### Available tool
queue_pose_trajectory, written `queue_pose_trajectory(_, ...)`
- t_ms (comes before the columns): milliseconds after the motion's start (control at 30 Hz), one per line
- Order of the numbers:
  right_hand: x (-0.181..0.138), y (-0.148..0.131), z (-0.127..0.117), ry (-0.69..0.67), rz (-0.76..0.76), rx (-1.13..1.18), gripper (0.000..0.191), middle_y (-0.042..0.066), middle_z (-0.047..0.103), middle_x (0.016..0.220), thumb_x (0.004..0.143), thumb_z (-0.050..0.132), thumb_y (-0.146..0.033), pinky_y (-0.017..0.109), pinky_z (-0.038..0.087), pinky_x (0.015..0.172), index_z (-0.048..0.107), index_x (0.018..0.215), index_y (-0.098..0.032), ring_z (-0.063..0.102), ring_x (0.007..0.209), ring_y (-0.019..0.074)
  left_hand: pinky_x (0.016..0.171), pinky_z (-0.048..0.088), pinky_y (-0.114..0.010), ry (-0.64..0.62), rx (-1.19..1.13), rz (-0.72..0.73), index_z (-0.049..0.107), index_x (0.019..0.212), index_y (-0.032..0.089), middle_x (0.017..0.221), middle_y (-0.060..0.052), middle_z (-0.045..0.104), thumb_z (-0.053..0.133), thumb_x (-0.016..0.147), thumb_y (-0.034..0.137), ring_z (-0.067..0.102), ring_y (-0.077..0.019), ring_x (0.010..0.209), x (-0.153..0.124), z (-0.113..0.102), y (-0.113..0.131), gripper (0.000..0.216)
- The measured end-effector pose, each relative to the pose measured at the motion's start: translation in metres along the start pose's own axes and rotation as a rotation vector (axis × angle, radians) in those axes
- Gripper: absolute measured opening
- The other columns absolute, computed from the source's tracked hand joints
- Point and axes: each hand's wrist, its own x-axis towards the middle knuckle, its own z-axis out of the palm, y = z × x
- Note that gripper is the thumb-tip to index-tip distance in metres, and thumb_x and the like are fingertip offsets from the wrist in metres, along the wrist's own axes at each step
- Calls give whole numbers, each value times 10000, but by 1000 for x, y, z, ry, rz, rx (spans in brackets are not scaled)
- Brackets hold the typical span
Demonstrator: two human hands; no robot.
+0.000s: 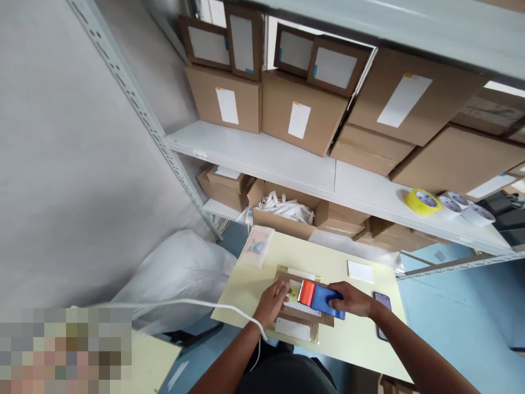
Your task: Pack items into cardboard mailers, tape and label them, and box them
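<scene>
My right hand is closed around a tape dispenser with a blue body and a red front. It is tilted over a flat brown cardboard piece with white labels. My left hand is at the left side of the cardboard, its fingers curled together close to the dispenser's red end. A strip of clear yellowish tape shows between the fingertips and the dispenser. Whether the left fingers grip this tape is too small to tell.
A pale yellow table carries a phone, a white card and a clear plastic bag. Behind stands a shelf with cardboard boxes and tape rolls. A white cable crosses near my left forearm.
</scene>
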Motion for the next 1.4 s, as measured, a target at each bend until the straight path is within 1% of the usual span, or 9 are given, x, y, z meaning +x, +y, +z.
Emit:
queue_pose_trajectory(100, 0, -2, 3, 1, 2, -33, 166, 12, 656, 829, 794, 618, -265, 255, 447, 667, 679, 915, -169, 588, 756, 164, 679, 546, -326, -203, -214, -91, 702, 1102, 154, 928, -94, 738, 591, 819, 647, 686, -225, 815, -2, 12, 7, 579)
queue_pose_trajectory(167, 0, -6, 4, -10, 13, -88, 162, 15, 666, 840, 793, 623, -265, 259, 449, 672, 680, 913, -171, 600, 765, 169, 641, 522, -294, -219, -243, -74, 713, 1072, 160, 827, -60, 727, 591, 823, 621, 669, -195, 740, -1, 20, 10, 538)
queue_pose_trajectory(400, 10, -28, 10, -6, 57, -225, 229, 40, 735, 921, 845, 602, -334, 280, 470, 713, 703, 990, -188, 661, 820, 201, 461, 384, -258, 106, 10, -50, 720, 856, 164, 579, 8, 605, 575, 804, 581, 518, -138, 454, -2, 9, 1, 445)
queue_pose_trajectory(567, 28, -47, 21, 14, 55, -274, 211, 29, 740, 871, 845, 600, -368, 265, 447, 667, 693, 924, -196, 654, 761, 189, 515, 418, -264, 246, 31, -58, 678, 747, 195, 545, 15, 578, 501, 849, 495, 532, -144, 474, -3, -14, -12, 363)
queue_pose_trajectory(800, 49, -67, 30, 21, 136, -388, 233, 32, 732, 833, 843, 609, -426, 252, 390, 618, 666, 842, -201, 642, 735, 178, 592, 403, -266, 319, 176, -31, 676, 707, 214, 573, 12, 593, 486, 888, 410, 563, -148, 535, 1, -26, -9, 327)
queue_pose_trajectory(1067, 54, -77, 33, 14, 174, -472, 238, 34, 730, 820, 848, 601, -429, 252, 369, 615, 664, 826, -200, 637, 732, 177, 692, 389, -263, 385, 393, 13, 732, 809, 219, 737, -15, 721, 484, 941, 349, 642, -166, 724, 4, -27, -18, 309)
queue_pose_trajectory(1200, 56, -78, 35, 14, 192, -502, 252, 51, 745, 863, 843, 605, -437, 261, 373, 626, 671, 855, -195, 650, 757, 190, 753, 417, -270, 371, 362, 5, 726, 875, 224, 862, -31, 763, 489, 948, 308, 676, -181, 828, 9, -22, -33, 262)
queue_pose_trajectory(1300, 59, -78, 35, 4, 185, -512, 257, 56, 751, 878, 843, 607, -442, 265, 376, 635, 673, 861, -195, 657, 768, 194, 765, 441, -264, 344, 314, 8, 691, 880, 225, 855, -19, 748, 475, 951, 292, 679, -169, 829, 14, -18, -45, 237)
queue_pose_trajectory(1400, 62, -76, 35, 1, 186, -503, 264, 53, 749, 862, 846, 604, -453, 265, 378, 630, 668, 842, -197, 658, 759, 194, 732, 467, -280, 354, 295, 2, 647, 1017, 207, 756, 3, 683, 526, 924, 340, 657, -173, 738, 19, -21, -56, 202)
